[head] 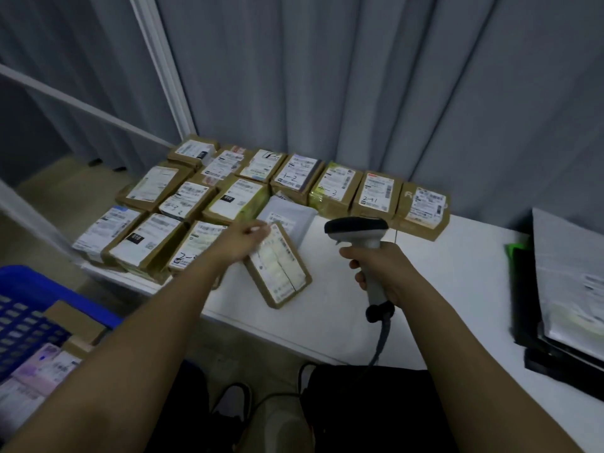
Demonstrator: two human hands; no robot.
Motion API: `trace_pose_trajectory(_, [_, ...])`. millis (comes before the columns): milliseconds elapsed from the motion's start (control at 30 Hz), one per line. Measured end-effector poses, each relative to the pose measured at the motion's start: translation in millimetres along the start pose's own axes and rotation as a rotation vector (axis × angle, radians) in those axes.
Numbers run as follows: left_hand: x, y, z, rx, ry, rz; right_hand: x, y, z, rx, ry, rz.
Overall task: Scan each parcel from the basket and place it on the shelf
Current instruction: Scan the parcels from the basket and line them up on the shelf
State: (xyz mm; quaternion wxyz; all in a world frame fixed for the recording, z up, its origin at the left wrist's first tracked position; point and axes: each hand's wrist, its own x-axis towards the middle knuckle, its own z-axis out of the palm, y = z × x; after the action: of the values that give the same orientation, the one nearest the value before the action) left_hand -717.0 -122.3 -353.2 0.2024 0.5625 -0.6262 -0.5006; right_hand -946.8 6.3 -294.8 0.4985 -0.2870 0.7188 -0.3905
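Cardboard-brown and flat, the parcel lay label-up near the front edge of the white shelf, just right of the packed rows of parcels, with the left hand holding its far left corner (the finger positions were too blurred to read). It looked light and stiff, best taken by its long edges, since the taped label face seemed slick. The right hand was wrapped round the scanner handle, its head above the shelf; the blue basket stood at lower left.
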Motion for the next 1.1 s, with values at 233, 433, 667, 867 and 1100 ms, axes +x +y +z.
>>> trace_pose_trajectory(233, [75,32,9,0.676,0.296,0.417,11,-4,10,0.045,-0.045,0.004])
trace_pose_trajectory(433, [43,-8,46,0.84,0.224,0.474,25,-5,13,0.033,-0.073,0.019])
trace_pose_trajectory(667, [29,-19,31,1.14,-0.319,0.244,29,0,12,-0.005,-0.055,0.042])
trace_pose_trajectory(867, [48,5,36,1.705,-0.206,0.528,28,0,16,-0.025,-0.079,0.065])
trace_pose_trajectory(1100, [68,9,31,1.518,-0.119,0.432,35,-4,18,0.013,-0.05,0.06])
